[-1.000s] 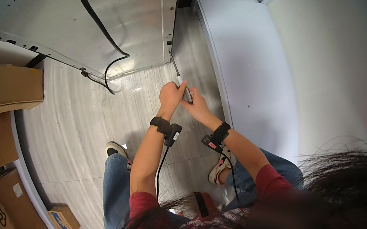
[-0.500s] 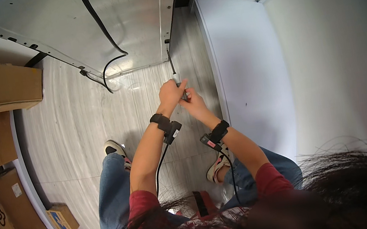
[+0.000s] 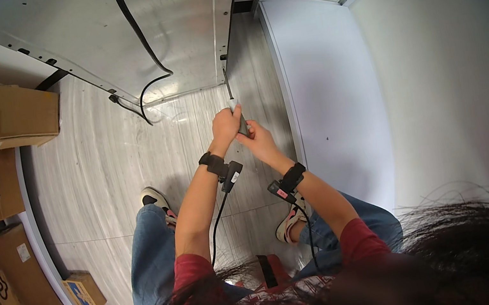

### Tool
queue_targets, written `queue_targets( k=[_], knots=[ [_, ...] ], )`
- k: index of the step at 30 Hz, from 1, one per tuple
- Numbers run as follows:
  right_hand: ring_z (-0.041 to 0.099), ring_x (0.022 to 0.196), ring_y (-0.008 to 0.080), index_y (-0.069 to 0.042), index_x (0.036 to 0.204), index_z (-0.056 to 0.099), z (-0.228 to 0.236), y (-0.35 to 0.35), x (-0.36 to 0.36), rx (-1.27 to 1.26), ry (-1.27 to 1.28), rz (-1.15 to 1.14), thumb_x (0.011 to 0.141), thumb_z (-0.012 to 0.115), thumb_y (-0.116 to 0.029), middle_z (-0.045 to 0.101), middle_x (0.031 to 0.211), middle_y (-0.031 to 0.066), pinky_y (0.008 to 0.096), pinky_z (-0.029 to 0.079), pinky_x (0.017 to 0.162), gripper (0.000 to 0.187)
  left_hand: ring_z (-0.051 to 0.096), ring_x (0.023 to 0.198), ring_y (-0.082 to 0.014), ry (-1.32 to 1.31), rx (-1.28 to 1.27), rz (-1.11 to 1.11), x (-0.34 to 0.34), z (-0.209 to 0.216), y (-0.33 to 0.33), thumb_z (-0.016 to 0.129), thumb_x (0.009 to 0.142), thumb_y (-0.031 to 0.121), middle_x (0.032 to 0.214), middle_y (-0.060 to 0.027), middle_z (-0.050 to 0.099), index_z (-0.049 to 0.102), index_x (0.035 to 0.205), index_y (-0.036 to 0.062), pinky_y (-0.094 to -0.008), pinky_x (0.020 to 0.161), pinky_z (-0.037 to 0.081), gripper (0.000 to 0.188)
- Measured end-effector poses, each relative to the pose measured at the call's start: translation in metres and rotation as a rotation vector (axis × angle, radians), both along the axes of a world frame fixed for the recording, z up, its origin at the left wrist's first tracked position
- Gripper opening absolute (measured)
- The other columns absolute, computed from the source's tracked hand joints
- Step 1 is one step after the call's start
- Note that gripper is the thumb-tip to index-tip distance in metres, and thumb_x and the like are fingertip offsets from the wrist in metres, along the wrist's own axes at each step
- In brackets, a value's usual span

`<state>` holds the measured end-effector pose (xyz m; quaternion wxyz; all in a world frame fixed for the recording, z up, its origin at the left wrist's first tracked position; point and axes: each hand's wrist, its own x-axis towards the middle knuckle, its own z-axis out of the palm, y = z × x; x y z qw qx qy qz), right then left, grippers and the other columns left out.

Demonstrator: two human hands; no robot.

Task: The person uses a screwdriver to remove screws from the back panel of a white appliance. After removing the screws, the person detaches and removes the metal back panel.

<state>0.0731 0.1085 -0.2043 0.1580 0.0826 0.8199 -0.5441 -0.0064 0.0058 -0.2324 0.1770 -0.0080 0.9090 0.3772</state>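
Observation:
A screwdriver (image 3: 233, 102) with a grey handle and a long thin metal shaft points away from me. Its tip meets the lower right corner of a large grey metal panel (image 3: 187, 39), where small dark fittings line the edge. My left hand (image 3: 226, 124) is closed round the front of the handle, thumb along it. Behind it, the fingers of my right hand (image 3: 258, 142) pinch the rear end of the handle. Whether a screw sits at the tip is too small to tell. Black straps with small cabled devices wrap both my wrists.
A black cable (image 3: 137, 31) hangs down the metal panel and loops near the floor. Cardboard boxes (image 3: 5, 115) are stacked along the left on shelving. To the right runs a white ledge (image 3: 333, 105) beside a pale wall. My shoes (image 3: 155, 199) stand on the wood-grain floor (image 3: 87, 179).
The fingers of both hands have shifted slightly on the screwdriver handle, and more of the handle now shows. The tip stays at the panel's corner. The view has moved a little.

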Motion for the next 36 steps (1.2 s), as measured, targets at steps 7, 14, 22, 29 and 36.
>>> queue_targets(
  k=[7, 14, 22, 29, 36],
  knots=[
    [0.055, 0.066, 0.0165, 0.004, 0.125, 0.030, -0.026, 0.005, 0.009, -0.194, 0.076, -0.127, 0.084, 0.055, -0.022, 0.049, 0.097, 0.0110, 0.0273, 0.044, 0.060, 0.055, 0.058, 0.066, -0.0377, 0.049, 0.071, -0.007, 0.004, 0.002, 0.005, 0.045, 0.083, 0.040, 0.068, -0.0244, 0.058, 0.058, 0.069, -0.0060, -0.0419, 0.062, 0.045, 0.050],
    [0.056, 0.069, 0.0149, 0.004, 0.128, 0.026, -0.010, 0.005, 0.005, -0.218, -0.078, -0.123, 0.085, 0.054, -0.024, 0.049, 0.095, 0.0094, 0.0262, 0.045, 0.061, 0.058, 0.058, 0.062, -0.0367, 0.097, 0.127, 0.027, 0.007, 0.000, -0.001, 0.050, 0.081, 0.034, 0.066, -0.0242, 0.058, 0.057, 0.070, -0.0070, -0.0413, 0.059, 0.045, 0.043],
    [0.056, 0.068, 0.0146, 0.003, 0.117, 0.038, -0.015, 0.020, -0.002, 0.159, 0.014, 0.072, 0.083, 0.056, -0.024, 0.051, 0.090, 0.0090, 0.0258, 0.045, 0.057, 0.048, 0.057, 0.063, -0.0373, 0.094, 0.048, -0.098, 0.004, 0.009, 0.006, 0.048, 0.082, 0.038, 0.064, -0.0239, 0.057, 0.058, 0.067, -0.0060, -0.0419, 0.059, 0.045, 0.048],
    [0.054, 0.064, 0.0127, 0.002, 0.112, 0.043, -0.023, 0.016, -0.006, -0.671, -0.267, -0.238, 0.082, 0.057, -0.019, 0.051, 0.087, 0.0066, 0.0246, 0.044, 0.056, 0.040, 0.058, 0.063, -0.0359, 0.106, 0.112, -0.031, 0.003, -0.002, 0.000, 0.050, 0.080, 0.041, 0.064, -0.0231, 0.057, 0.058, 0.068, -0.0060, -0.0407, 0.058, 0.044, 0.050],
    [0.056, 0.071, 0.0145, 0.003, 0.108, 0.046, -0.018, 0.024, -0.008, -0.203, -0.028, -0.054, 0.083, 0.056, -0.021, 0.054, 0.086, 0.0084, 0.0266, 0.045, 0.058, 0.036, 0.057, 0.062, -0.0357, 0.078, 0.150, -0.027, 0.001, -0.001, 0.007, 0.054, 0.078, 0.043, 0.065, -0.0238, 0.057, 0.057, 0.068, -0.0074, -0.0400, 0.058, 0.044, 0.051]
  ],
)
